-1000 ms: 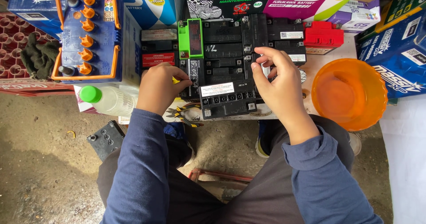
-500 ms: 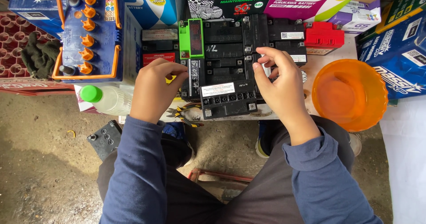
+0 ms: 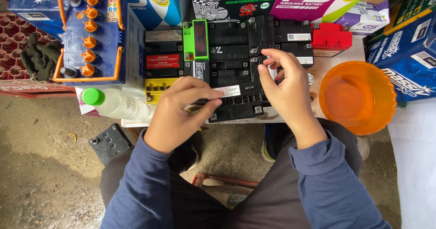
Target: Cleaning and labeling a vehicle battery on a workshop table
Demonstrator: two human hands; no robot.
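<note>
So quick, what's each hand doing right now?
Left hand: fingers curled, resting on the near black battery; no clear grip.
Right hand: fingertips pinched together over the batteries; what they pinch cannot be told.

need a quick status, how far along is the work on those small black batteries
Done: several black batteries sit packed in rows on the board. In hand: left hand grips the front battery by its white label; right hand fingers the one beside it. What is left can't be told.

Navy long sleeves w/ ribbed cuffs, dark grey trousers, bare hands.
</note>
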